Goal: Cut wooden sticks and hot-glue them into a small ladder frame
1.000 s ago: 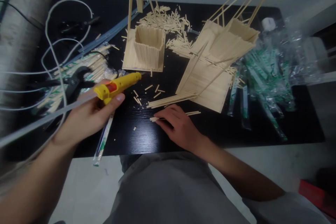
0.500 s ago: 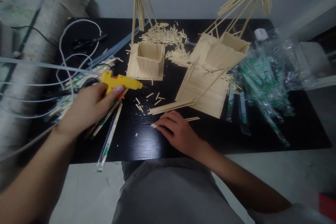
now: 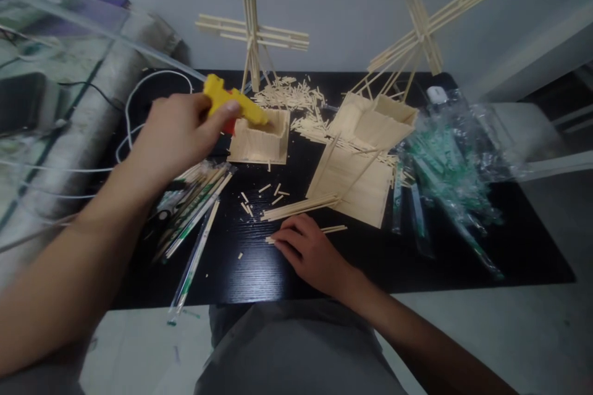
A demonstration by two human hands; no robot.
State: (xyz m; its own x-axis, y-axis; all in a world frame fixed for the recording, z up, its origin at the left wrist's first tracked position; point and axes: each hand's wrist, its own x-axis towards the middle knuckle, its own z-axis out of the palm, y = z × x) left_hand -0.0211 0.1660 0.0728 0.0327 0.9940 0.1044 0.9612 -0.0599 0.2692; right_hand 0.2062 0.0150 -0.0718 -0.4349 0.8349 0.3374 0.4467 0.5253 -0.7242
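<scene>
My left hand (image 3: 185,126) is closed around a yellow hot glue gun (image 3: 236,102), raised over the left side of the table. A clear glue stick (image 3: 139,46) runs out of the gun's back toward the upper left. Below and behind its nozzle stands a small box of wooden sticks (image 3: 262,145) on a wooden base. My right hand (image 3: 315,253) rests low on the table, its fingers pressed on a few thin wooden sticks (image 3: 334,229) that show on both sides. Just beyond lies a bundle of similar sticks (image 3: 299,205).
Two windmill-like stick models (image 3: 252,34) stand at the back. Cut stick pieces (image 3: 291,95) are heaped between them. Green-and-clear wrappers (image 3: 449,154) cover the right side, packaged sticks (image 3: 197,216) the left. A white cable (image 3: 127,102) loops at the left.
My left hand has lifted the glue gun up and away, toward the stick box. The view has tilted upward. My right hand stays on the sticks.
</scene>
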